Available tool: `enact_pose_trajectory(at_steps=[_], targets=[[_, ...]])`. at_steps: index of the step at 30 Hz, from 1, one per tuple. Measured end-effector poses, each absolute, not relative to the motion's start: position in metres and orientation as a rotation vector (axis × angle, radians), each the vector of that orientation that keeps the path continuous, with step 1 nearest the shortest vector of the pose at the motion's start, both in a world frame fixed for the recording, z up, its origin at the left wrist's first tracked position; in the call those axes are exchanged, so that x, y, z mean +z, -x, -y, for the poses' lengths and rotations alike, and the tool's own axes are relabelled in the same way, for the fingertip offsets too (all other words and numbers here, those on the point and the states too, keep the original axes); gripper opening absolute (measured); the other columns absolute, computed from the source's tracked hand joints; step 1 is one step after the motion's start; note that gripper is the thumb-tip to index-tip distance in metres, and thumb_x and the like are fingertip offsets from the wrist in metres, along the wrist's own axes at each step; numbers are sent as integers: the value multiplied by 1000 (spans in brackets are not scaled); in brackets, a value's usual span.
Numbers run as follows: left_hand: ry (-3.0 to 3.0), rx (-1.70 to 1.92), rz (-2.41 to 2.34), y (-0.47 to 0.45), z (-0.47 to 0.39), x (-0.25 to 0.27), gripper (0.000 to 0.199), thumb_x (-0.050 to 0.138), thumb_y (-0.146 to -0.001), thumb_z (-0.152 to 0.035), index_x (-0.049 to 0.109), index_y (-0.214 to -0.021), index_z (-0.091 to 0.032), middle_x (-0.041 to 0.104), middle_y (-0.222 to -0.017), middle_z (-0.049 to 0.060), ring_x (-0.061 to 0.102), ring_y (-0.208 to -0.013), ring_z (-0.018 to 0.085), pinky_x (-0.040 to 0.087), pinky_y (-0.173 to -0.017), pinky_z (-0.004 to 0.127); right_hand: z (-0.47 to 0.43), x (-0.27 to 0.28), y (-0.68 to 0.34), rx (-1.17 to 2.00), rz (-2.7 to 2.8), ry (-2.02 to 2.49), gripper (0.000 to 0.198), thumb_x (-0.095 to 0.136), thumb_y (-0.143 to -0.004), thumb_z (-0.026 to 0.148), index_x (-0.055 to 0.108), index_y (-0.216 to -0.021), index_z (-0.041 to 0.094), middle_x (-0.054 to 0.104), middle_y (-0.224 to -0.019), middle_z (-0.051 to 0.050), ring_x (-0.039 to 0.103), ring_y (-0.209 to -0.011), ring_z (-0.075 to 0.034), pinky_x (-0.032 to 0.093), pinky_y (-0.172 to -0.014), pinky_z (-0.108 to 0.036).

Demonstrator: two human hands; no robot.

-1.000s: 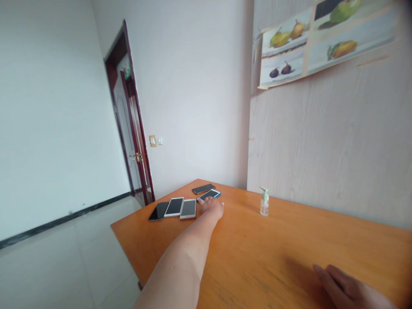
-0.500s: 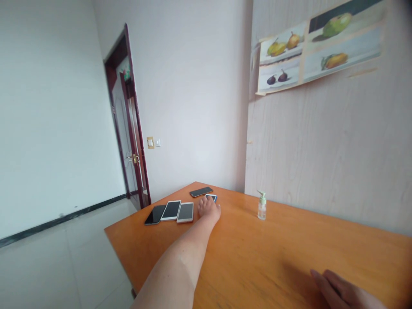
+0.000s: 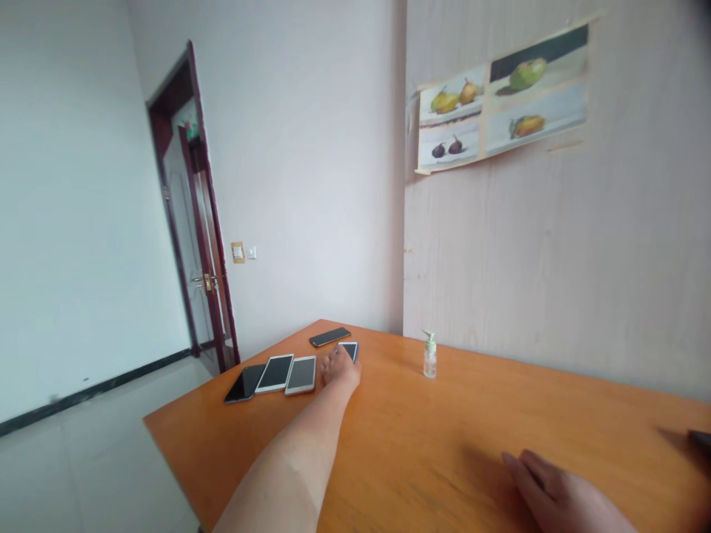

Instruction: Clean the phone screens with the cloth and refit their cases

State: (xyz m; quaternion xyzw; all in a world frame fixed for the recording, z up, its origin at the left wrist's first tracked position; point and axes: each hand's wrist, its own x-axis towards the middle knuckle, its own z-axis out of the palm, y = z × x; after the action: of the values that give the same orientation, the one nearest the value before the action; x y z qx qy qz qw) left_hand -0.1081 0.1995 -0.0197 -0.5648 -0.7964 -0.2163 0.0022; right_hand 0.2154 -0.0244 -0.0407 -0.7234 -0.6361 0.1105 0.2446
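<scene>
Evidently, a black phone [image 3: 244, 384], a white phone [image 3: 275, 373] and a grey-screened phone [image 3: 301, 374] were laid close side by side on the surface [image 3: 422, 429]; three were judged lined up, with two left outside the row. A dark phone [image 3: 329, 337] was placed apart behind them. By the left hand [image 3: 341, 368], a blue-edged phone [image 3: 349, 349] was partly covered; any grip could not be told. A pump bottle [image 3: 429, 358] was stood farther right; the right hand [image 3: 549, 488] was loosely curled, its hold unclear.

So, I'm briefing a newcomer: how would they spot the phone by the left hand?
On the orange table, find the left hand near the far corner. The phone it partly covers is the one; no other shows a blue edge.
</scene>
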Motion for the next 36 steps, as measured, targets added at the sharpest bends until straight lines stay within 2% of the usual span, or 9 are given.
enact_pose_trajectory(at_steps=[6,12,20,27,32,36], targets=[[1888,-705,2376,108,-174,-14,58,62,-75,-45,47,-125,-19,56,-131,16,52,-121,32,38,-98,40,30,-31,-201,224,1716,2061,45,29,-94,55,54,-70,26,69,-72,-4,67,-75,-23,34,-58,-27],[2059,-725,2219,108,-134,-8,60,56,-78,-47,45,-130,-17,56,-129,15,55,-119,29,42,-97,36,32,-20,-191,92,1686,2109,42,32,-95,47,59,-74,24,72,-80,-7,66,-77,-22,30,-57,-28],[2352,-1047,1993,96,-86,-26,56,59,-74,-49,50,-122,-20,56,-128,12,55,-119,29,46,-97,37,35,-7,-188,112,1660,2143,39,37,-94,43,67,-81,23,74,-88,-9,67,-83,-23,36,-62,-27],[2646,-1337,1923,38,-27,-27,56,62,-73,-48,50,-120,-22,58,-126,10,61,-112,27,48,-93,36,41,-4,-187,183,1638,2080,35,41,-92,42,68,-83,22,73,-93,-11,67,-88,-25,40,-68,-30],[2752,-1552,2128,-15,-3,-16,55,64,-75,-46,48,-122,-22,53,-135,11,53,-123,24,46,-97,32,40,-4,-191,281,1562,2028,50,31,-96,53,68,-80,22,73,-89,-9,66,-85,-22,41,-69,-28],[2813,-1655,2094,-45,3,-19,55,64,-76,-43,47,-123,-21,52,-136,13,49,-128,24,43,-102,33,33,-8,-199,405,1458,1916,64,22,-96,61,66,-74,20,70,-72,-5,64,-71,-17,39,-62,-25]])
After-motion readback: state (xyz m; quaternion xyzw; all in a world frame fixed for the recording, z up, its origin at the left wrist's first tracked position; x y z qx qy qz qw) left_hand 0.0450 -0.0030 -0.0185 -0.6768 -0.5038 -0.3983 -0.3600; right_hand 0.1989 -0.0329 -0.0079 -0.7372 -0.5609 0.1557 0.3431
